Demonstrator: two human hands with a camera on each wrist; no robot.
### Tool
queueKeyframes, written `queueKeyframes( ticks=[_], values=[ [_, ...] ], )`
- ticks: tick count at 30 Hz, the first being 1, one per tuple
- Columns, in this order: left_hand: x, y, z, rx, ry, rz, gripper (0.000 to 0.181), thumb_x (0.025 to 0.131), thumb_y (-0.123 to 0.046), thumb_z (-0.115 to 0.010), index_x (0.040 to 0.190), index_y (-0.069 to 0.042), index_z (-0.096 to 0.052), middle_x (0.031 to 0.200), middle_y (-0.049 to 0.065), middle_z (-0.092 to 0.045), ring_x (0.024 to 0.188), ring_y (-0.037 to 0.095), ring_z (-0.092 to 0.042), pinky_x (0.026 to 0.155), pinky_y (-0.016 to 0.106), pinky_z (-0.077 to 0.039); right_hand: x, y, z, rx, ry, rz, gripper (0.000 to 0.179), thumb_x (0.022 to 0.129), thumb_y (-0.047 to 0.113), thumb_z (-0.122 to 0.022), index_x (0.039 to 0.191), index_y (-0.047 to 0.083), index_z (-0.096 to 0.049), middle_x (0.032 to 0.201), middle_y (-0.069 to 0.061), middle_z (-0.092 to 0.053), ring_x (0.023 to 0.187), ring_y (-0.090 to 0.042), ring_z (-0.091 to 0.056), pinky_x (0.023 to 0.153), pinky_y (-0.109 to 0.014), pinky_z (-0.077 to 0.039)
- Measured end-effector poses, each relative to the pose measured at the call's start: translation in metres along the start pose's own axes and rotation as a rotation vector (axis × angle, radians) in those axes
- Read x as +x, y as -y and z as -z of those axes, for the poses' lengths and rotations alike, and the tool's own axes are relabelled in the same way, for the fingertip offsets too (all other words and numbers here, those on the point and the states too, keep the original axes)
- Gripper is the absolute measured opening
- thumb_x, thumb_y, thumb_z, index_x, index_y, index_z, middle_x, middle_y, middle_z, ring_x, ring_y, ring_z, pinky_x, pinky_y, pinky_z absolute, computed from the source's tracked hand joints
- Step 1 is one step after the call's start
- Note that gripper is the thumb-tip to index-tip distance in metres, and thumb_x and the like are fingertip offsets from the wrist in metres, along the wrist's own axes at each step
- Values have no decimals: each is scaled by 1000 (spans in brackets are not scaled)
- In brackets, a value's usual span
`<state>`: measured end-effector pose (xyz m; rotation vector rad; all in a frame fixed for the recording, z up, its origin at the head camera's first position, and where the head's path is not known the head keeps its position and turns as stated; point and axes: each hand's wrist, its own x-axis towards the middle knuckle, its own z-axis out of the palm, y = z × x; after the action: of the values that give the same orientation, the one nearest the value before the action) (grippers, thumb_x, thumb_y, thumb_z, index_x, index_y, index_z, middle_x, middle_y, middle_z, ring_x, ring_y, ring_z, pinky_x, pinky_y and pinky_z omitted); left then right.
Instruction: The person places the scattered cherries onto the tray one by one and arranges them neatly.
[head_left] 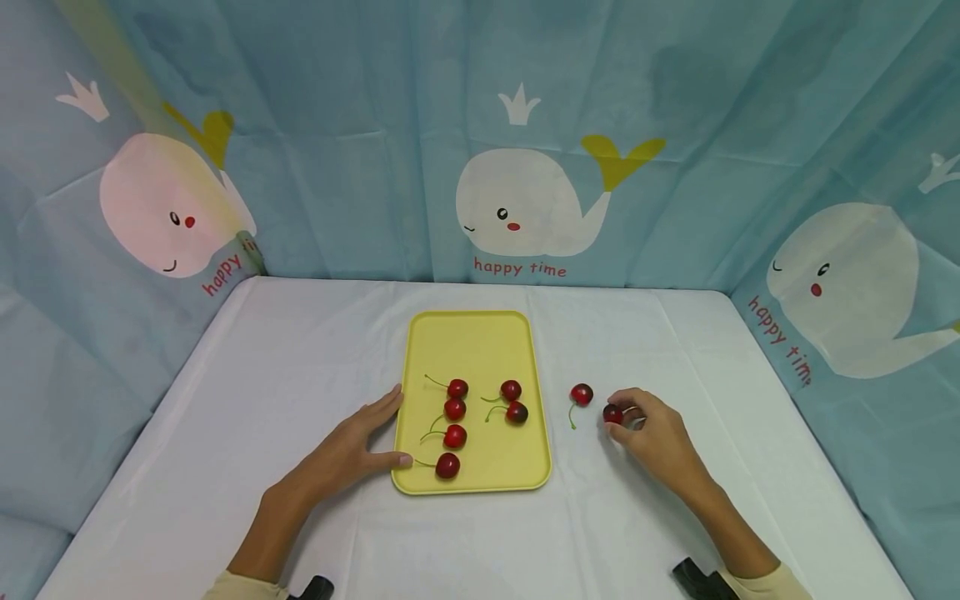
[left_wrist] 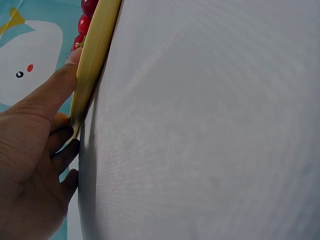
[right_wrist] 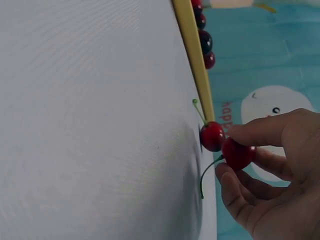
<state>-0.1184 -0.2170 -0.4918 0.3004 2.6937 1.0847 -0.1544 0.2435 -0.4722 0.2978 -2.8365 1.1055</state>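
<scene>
My left hand [head_left: 348, 442] rests against the left side of a yellow tray [head_left: 472, 346], thumb on the rim near its lower left corner and fingers along the edge. In the left wrist view, that thumb lies close to a cherry stem at the tray's rim. To the right of the tray, my right hand [head_left: 660, 437] pinches a dark red cherry [right_wrist: 238, 154] between thumb and fingers. Its green stem hangs down in the right wrist view. Another stemmed cherry [head_left: 581, 394] lies on the white cloth between that hand and the tray.
Several red cherries with green stems lie in the tray: a column at left, including the lowest cherry [head_left: 447, 466], and two at right, one being the upper cherry [head_left: 511, 390]. A blue whale-print curtain [head_left: 337, 192] surrounds the white-covered table [head_left: 315, 342].
</scene>
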Motion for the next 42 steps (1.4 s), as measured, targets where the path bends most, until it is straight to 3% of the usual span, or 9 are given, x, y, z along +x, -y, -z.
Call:
queueKeyframes(
  ticks=[8,13,17,21,25,29,42],
  values=[
    [0,-2,1,-5,4,-2,110,84,-50,-88,168,-13,-29,176,4,-24,161,43,-21,126,67,-26,0,2,1,17,-40,29,33,89,9,-85,120,11,-75,107,-1,-74,95,-18,-68,79,-25,-56],
    [0,-1,1,-8,-1,-12,109,84,-49,-88,168,-13,-30,176,4,-24,161,42,-22,126,66,-26,0,4,2,55,-36,-11,27,88,12,-87,111,12,-72,101,0,-75,95,-18,-68,79,-21,-55],
    [0,-1,1,-8,-1,-13,109,84,-50,-88,168,-13,-30,176,4,-24,161,41,-22,126,66,-26,0,4,1,67,-37,-5,30,87,12,-88,113,12,-73,102,0,-76,94,-17,-68,77,-16,-55],
    [0,-1,0,-4,2,-8,110,84,-51,-88,168,-14,-29,176,4,-24,161,42,-21,126,66,-26,-1,4,1,55,-52,43,30,87,12,-88,114,15,-76,99,3,-76,89,-15,-67,72,-20,-56],
    [0,0,0,-3,5,-3,110,84,-52,-88,169,-14,-29,176,4,-24,161,42,-21,126,66,-26,-1,5,0,99,-40,39,28,87,11,-88,111,18,-74,99,4,-76,85,-13,-70,71,-23,-59],
    [1,0,0,-3,6,3,110,84,-53,-87,169,-15,-29,176,3,-24,162,42,-21,126,66,-26,-1,6,-2,117,-20,29,28,88,11,-86,112,19,-74,101,4,-77,87,-14,-72,73,-24,-60],
    [0,0,0,-9,5,3,110,83,-52,-88,169,-16,-29,176,3,-24,161,42,-21,126,67,-25,-2,16,-10,133,15,100,32,87,9,-87,115,21,-76,104,9,-77,92,-15,-69,77,-28,-61]
  ],
)
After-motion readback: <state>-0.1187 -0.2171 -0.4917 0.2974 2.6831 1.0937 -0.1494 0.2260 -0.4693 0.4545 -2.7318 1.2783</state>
